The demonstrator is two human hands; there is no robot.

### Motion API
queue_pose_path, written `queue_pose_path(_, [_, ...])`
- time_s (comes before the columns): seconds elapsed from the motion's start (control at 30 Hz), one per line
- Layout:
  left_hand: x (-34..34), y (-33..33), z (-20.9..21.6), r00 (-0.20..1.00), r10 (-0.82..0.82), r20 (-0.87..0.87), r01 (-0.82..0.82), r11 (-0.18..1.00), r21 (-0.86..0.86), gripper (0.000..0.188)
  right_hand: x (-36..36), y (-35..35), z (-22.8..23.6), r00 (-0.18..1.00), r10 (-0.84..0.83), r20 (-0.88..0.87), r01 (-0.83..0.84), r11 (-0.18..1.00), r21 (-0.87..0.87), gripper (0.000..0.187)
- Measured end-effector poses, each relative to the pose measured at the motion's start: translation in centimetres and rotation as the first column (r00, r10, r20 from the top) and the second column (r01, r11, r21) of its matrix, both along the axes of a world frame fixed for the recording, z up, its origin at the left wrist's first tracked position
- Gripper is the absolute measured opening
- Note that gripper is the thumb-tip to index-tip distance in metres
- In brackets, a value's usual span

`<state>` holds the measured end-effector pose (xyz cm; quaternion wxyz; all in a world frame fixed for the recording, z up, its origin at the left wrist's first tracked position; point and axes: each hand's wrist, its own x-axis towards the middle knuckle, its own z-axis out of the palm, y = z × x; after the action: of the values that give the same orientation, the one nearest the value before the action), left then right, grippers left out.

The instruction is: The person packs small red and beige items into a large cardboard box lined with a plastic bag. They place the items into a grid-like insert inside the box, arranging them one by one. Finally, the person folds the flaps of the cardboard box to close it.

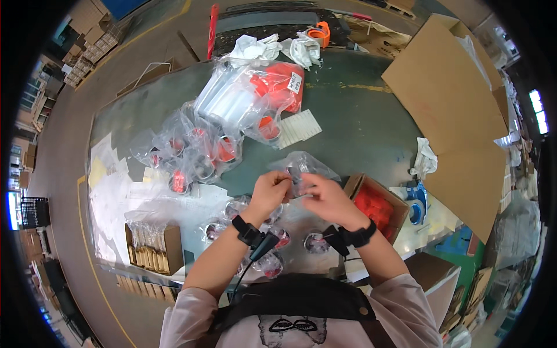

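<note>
White sheets [110,203]: from my remote seat I see them spread over the left end of the dark green surface [354,133].
Cardboard box [173,246]: open, near the close left edge, filled with a row of brown packets topped by clear plastic.
Bagged round pieces [200,152]: a heap of red and silver parts in clear plastic, lying past the sheets.
Large clear bag [246,95]: just beyond that heap, touching it, with pale tubes on its left and red pieces on its right.
Left hand [270,193]: I read its grip as narrow, thumb and finger pinching the small clear bag; a black band circles the wrist.
Loose bagged parts [271,265]: more round red and silver pieces, lying beneath and beside the left wrist.
Small clear bag [303,160]: between both hands, at the near middle of the surface, something silvery showing through it.
Right hand [329,200]: fingers bent, meeting the bag from the right; I cannot tell whether this grip is closed on it. It wears a black band too.
Red-filled box [396,204]: open and tilted in my view, just right of the right hand.
Blue tape dispenser [416,203]: right of that box, near it.
White cloth [425,158]: crumpled, beyond the dispenser.
Big carton [452,116]: brown, filling the far right, flaps spread.
</note>
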<state>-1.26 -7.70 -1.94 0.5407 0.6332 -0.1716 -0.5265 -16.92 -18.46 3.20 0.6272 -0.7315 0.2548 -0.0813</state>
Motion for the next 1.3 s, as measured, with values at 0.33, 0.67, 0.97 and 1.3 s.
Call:
queue_pose_path(0.33, [-1.5, 1.6, 3.5, 0.986, -0.02, 0.165, 0.05, 0.982, -0.183, 0.01, -4.1, 0.0, 6.0, 0.952, -0.068, -0.3, -0.085, 0.88, -0.467, 0.029])
queue_pose_path(0.67, [-2.1, 0.8, 4.7, 0.917, -0.067, 0.394, 0.128, 0.983, -0.132, 0.011, 2.0, -0.2, 1.5, 0.729, 0.098, -0.677, -0.569, 0.636, -0.52, 0.018])
queue_pose_path(0.97, [-2.6, 1.0, 4.2, 0.764, 0.04, 0.643, 0.11, 0.975, -0.191, 0.01, 0.4, -1.7, -3.7, 0.811, -0.132, -0.57, -0.304, 0.738, -0.603, 0.012])
queue_pose_path(1.3, [-2.6, 1.2, 4.1, 0.921, -0.044, 0.388, 0.124, 0.975, -0.182, 0.008, 0.2, -1.8, -0.7, 0.925, 0.089, -0.369, -0.304, 0.757, -0.578, 0.015])
